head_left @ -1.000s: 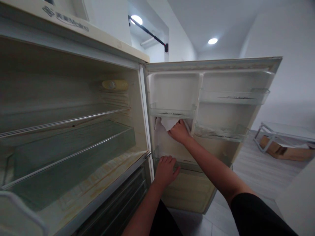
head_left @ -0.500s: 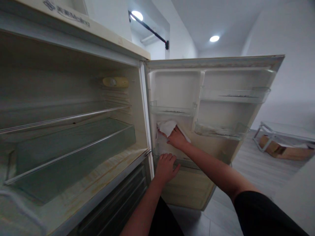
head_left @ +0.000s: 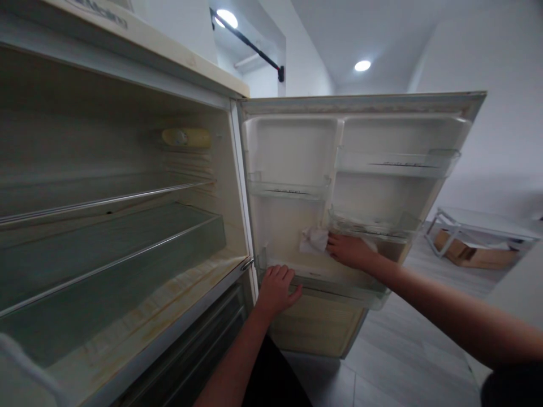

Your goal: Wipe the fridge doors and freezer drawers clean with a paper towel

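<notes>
My right hand is closed on a crumpled white cloth, which lies against the inner panel of the open fridge door. It is just below a middle door shelf. Lower and to the left, my left hand has its fingers hooked over the rim of the bottom door shelf, with the thumb held apart. Part of the cloth is hidden behind the right fingers.
At left stands the fridge compartment with glass shelves, a greenish clear drawer and a yellow-stained floor. A yellowish lamp cover is on its inner wall. Beyond the door are a low table and a cardboard box.
My right hand has moved the cloth rightward and down across the door panel. The left hand stays on the bottom shelf rim. The view has shifted slightly.
</notes>
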### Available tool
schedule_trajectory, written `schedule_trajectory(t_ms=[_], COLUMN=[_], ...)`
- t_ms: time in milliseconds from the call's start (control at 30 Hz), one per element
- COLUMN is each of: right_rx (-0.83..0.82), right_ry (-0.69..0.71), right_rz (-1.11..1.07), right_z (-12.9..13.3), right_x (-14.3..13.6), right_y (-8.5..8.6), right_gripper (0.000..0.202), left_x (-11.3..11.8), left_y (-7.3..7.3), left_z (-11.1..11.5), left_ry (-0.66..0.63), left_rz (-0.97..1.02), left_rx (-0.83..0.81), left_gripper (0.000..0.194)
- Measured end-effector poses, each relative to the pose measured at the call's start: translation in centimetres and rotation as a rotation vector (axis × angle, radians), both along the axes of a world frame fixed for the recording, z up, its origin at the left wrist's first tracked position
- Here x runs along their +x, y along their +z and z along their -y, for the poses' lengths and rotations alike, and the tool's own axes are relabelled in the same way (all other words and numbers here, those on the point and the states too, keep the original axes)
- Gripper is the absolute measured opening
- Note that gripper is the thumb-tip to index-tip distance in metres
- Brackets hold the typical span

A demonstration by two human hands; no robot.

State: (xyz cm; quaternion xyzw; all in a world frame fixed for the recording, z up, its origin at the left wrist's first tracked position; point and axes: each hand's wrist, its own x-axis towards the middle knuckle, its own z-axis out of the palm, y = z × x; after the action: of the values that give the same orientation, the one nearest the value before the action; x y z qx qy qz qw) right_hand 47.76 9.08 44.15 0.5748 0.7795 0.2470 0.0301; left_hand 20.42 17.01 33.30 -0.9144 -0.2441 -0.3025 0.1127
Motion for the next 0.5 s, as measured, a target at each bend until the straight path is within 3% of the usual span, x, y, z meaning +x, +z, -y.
schedule_trajectory(t_ms=[233,500], right_rx=[0.231,0.3], right_ry=[-0.213,-0.469], right_rz=[0.162,0.113], right_z=[5.7,6.1], right_x=[1.8,3.4], right_y=[0.7,0.2], right_gripper=[0.034,0.044], left_x=[0.4,0.9], left_y=[-0.2,-0.1], left_z=[0.0,-0.1], left_ry=[0.024,0.026], left_rz=[0.019,0.041], left_rx=[-0.003,0.033], left_gripper=[0.022,0.023])
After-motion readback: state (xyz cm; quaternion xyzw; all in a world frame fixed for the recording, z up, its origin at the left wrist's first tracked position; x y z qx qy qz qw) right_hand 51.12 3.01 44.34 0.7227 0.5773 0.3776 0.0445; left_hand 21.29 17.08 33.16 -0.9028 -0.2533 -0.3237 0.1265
